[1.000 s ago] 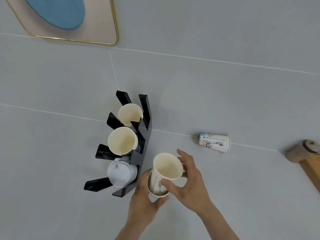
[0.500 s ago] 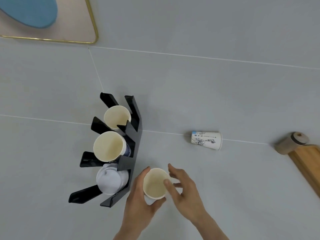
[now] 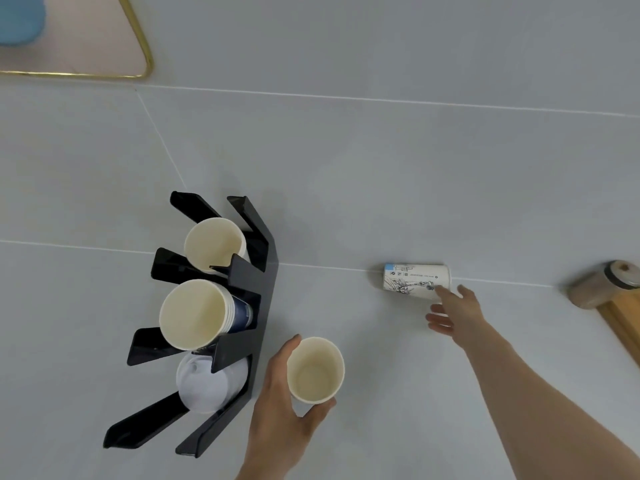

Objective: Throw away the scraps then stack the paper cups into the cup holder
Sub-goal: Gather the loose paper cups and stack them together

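Observation:
A black cup holder (image 3: 258, 306) stands on the grey surface at the left. It holds a single cup (image 3: 213, 244) in its far slot, a stack of cups (image 3: 194, 315) in the middle slot and white lids (image 3: 204, 382) in the near slot. My left hand (image 3: 280, 410) is wrapped around an upright stack of paper cups (image 3: 315, 370) just right of the holder. A printed paper cup (image 3: 415, 280) lies on its side further right. My right hand (image 3: 453, 311) is stretched out with fingers apart, its fingertips touching that lying cup.
A wooden board (image 3: 623, 320) with a small capped jar (image 3: 602, 289) beside it sits at the right edge. A gold-rimmed pink tray (image 3: 104, 39) with a blue item (image 3: 17, 22) is at the top left.
My right hand let go of the cup stack and reached right to the lying cup. The upper cup now sits fully nested in the stack that my left hand holds.

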Demonstrator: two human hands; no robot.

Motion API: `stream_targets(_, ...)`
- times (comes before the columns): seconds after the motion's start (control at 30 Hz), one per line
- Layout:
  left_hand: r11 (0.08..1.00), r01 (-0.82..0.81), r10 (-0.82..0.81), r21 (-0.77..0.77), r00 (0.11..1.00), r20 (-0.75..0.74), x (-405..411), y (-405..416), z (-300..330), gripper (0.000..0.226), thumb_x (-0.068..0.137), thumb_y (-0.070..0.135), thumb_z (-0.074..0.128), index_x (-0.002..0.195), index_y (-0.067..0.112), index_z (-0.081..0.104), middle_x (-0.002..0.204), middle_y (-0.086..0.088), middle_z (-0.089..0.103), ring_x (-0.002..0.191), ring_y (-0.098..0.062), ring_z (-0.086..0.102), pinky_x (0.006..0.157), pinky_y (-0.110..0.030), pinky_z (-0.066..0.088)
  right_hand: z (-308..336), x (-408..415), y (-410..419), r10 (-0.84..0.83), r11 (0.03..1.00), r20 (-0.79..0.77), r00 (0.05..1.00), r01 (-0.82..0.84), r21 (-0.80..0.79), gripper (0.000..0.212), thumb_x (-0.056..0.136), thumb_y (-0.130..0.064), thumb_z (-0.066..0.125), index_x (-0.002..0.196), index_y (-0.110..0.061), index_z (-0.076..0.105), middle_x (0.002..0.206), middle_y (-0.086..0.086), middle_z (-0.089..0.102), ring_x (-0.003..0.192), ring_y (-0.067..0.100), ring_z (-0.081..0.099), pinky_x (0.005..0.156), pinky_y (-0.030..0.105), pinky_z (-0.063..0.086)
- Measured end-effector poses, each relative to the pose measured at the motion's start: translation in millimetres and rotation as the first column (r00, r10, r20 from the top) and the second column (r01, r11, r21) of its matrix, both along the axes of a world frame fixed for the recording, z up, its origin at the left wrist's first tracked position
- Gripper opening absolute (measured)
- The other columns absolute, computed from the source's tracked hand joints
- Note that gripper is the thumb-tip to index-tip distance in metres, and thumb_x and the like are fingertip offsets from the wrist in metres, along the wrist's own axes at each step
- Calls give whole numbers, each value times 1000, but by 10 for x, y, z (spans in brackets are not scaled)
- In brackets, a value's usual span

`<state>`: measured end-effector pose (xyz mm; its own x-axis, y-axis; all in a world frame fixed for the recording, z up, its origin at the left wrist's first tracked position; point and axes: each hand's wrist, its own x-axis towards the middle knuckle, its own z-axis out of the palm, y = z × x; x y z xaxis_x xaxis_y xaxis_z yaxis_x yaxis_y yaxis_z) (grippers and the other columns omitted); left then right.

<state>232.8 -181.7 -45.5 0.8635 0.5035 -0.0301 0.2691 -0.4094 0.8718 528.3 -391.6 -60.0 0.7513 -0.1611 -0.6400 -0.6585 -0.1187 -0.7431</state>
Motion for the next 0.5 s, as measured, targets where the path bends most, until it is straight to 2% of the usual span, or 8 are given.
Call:
stream_targets(0.07,1000,1,-1,-1,1000,-3,14,5,7,100,65,34,91,144,49,32,145,34,39,132,10,41,101,-23,44,13,21,30,43,998,-44,998,-41,55,45,96,-33,63,136,-13,54,93,17,66,70,34,66,61,38,57)
stream_targets(0.13,1000,-1,1,0,1000,-11,20,7,9,100,65,36,91,143,51,31,143,36,39,131,11,41,99,-20,43,1,-16,81,48,997,-1,999,-48,63,38,98,-32,60,126,-6,60,93,17,64,69,32,64,62,38,58)
stream_targets(0.23,1000,-2,2,4,1000,-15,18,0,22,100,65,37,91,143,53,30,143,36,39,130,12,41,96,-17,42,48,-194,154,15,998,148,989,-23,51,39,100,-37,57,121,-4,58,99,15,60,80,32,65,64,39,59)
stream_targets(0.33,1000,-7,7,0,1000,-7,19,-14,44,99,65,38,90,142,54,29,143,36,40,130,11,41,96,-13,39,286,-519,250,66,996,290,955,-81,40,37,97,-47,59,105,-12,56,108,13,63,93,28,69,74,45,62)
stream_targets(0.4,1000,-17,17,-9,1000,-7,17,-26,45,99,66,36,90,142,54,29,143,37,39,131,10,41,98,-17,40,523,-789,318,114,986,378,919,-152,72,37,95,-44,63,97,-9,54,104,10,64,99,27,70,76,44,63)
stream_targets(0.5,999,-33,33,-24,999,-7,7,-39,55,100,65,33,91,142,53,30,144,36,39,131,10,41,102,-23,43,882,-1214,404,178,954,513,840,-276,120,44,92,-37,71,98,-1,48,94,5,64,96,27,71,71,37,65)
